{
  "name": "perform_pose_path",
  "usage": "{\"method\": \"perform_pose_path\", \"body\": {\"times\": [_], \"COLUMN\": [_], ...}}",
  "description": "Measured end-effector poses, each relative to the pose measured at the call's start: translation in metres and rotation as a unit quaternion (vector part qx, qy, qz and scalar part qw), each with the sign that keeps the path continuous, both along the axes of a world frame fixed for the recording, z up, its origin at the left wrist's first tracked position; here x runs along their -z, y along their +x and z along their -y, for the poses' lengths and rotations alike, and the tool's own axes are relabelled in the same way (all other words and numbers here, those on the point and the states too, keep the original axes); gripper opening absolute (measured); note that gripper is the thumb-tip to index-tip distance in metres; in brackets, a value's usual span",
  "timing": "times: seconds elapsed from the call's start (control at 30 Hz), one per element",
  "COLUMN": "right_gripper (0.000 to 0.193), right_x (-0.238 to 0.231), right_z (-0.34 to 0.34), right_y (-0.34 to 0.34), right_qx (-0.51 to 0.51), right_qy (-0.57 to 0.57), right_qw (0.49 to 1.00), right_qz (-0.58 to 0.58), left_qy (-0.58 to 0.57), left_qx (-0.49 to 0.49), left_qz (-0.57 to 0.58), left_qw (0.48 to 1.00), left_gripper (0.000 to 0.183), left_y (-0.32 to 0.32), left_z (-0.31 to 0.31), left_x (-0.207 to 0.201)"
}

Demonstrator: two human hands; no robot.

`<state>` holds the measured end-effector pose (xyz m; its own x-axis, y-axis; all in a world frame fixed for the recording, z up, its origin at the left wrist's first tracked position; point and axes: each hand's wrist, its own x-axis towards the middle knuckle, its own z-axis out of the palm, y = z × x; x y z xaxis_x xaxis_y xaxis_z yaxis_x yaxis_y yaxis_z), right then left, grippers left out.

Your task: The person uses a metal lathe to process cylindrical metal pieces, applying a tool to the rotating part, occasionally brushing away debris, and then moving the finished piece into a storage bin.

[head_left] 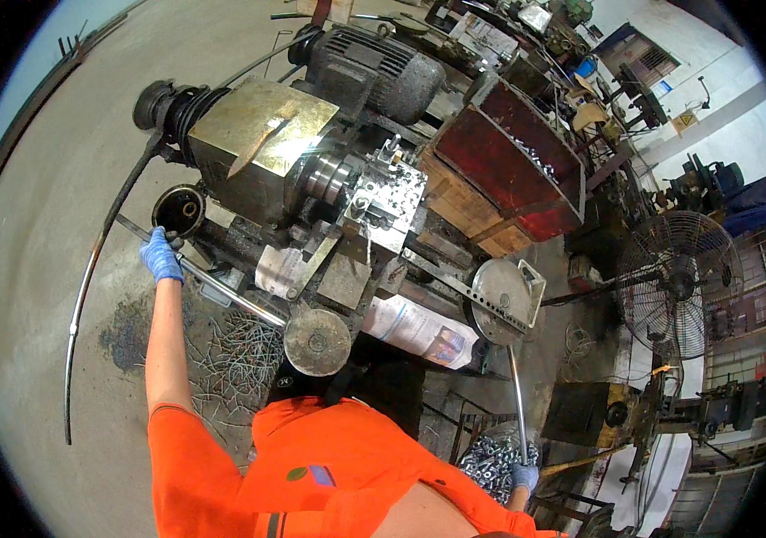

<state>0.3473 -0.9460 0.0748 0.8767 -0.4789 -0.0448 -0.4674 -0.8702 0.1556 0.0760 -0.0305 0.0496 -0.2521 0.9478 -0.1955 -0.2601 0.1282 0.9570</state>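
One blue-gloved left hand [161, 257] wraps its grip round one steel lever [238, 295], pointing toward a round metal plate [317, 344] on one lathe-like machine [262, 125]. One blue-gloved right hand [524, 477] curls its grip about a second lever's [516, 394] lower end, just beside one heap of metal fasteners [489, 468].

A white wall [705, 63] flanks the grey floor [64, 206].
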Motion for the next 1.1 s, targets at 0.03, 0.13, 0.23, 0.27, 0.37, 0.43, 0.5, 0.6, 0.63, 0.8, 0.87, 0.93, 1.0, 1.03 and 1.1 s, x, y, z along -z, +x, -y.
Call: {"method": "perform_pose_path", "body": {"times": [0.03, 0.13, 0.23, 0.27, 0.37, 0.43, 0.5, 0.6, 0.63, 0.8, 0.87, 0.93, 1.0, 1.03, 1.1], "right_gripper": [0.046, 0.047, 0.048, 0.048, 0.047, 0.046, 0.045, 0.043, 0.042, 0.041, 0.041, 0.041, 0.041, 0.041, 0.041], "right_x": [0.001, 0.002, -0.001, 0.001, -0.002, -0.010, -0.009, -0.009, -0.008, -0.015, -0.018, -0.015, -0.017, -0.021, -0.013], "right_z": [0.001, 0.001, -0.002, 0.001, -0.006, -0.018, -0.016, -0.012, -0.012, -0.026, -0.027, -0.022, -0.028, -0.032, -0.020], "right_y": [-0.001, -0.002, -0.004, -0.004, -0.006, -0.009, -0.010, -0.011, -0.011, -0.014, -0.016, -0.017, -0.018, -0.020, -0.019], "right_qx": [0.004, -0.001, 0.005, 0.002, 0.004, 0.016, 0.005, 0.001, 0.000, 0.016, 0.018, 0.005, 0.008, 0.011, 0.014], "right_qy": [-0.002, 0.019, 0.007, 0.005, 0.010, 0.021, 0.007, -0.008, -0.011, 0.001, 0.014, 0.033, 0.023, 0.017, 0.017], "right_qw": [1.000, 1.000, 1.000, 1.000, 1.000, 1.000, 1.000, 1.000, 1.000, 1.000, 1.000, 0.999, 1.000, 1.000, 1.000], "right_qz": [0.002, 0.009, 0.002, 0.006, 0.012, 0.007, 0.005, -0.012, -0.020, -0.017, -0.010, -0.002, -0.001, 0.001, 0.006], "left_qy": [-0.002, -0.006, 0.002, 0.006, 0.004, 0.004, 0.004, 0.000, -0.002, 0.000, -0.001, -0.004, -0.006, -0.008, -0.012], "left_qx": [-0.001, -0.004, -0.002, 0.000, -0.004, -0.007, -0.007, -0.004, -0.006, -0.006, 0.000, 0.003, 0.001, -0.001, -0.004], "left_qz": [-0.002, -0.006, 0.003, 0.008, 0.005, 0.008, 0.011, 0.017, 0.019, 0.023, 0.022, 0.027, 0.034, 0.039, 0.046], "left_qw": [1.000, 1.000, 1.000, 1.000, 1.000, 1.000, 1.000, 1.000, 1.000, 1.000, 1.000, 1.000, 0.999, 0.999, 0.999], "left_gripper": [0.017, 0.017, 0.016, 0.016, 0.017, 0.017, 0.016, 0.016, 0.016, 0.016, 0.016, 0.017, 0.017, 0.018, 0.018], "left_y": [0.001, 0.004, 0.003, 0.002, 0.002, 0.004, 0.004, 0.004, 0.004, 0.003, 0.004, 0.003, 0.002, 0.003, 0.004], "left_z": [0.001, 0.004, 0.005, 0.004, 0.004, 0.006, 0.007, 0.007, 0.006, 0.005, 0.006, 0.006, 0.005, 0.005, 0.005], "left_x": [-0.002, -0.009, -0.007, -0.005, -0.006, -0.009, -0.011, -0.010, -0.010, -0.010, -0.010, -0.009, -0.009, -0.008, -0.007]}}
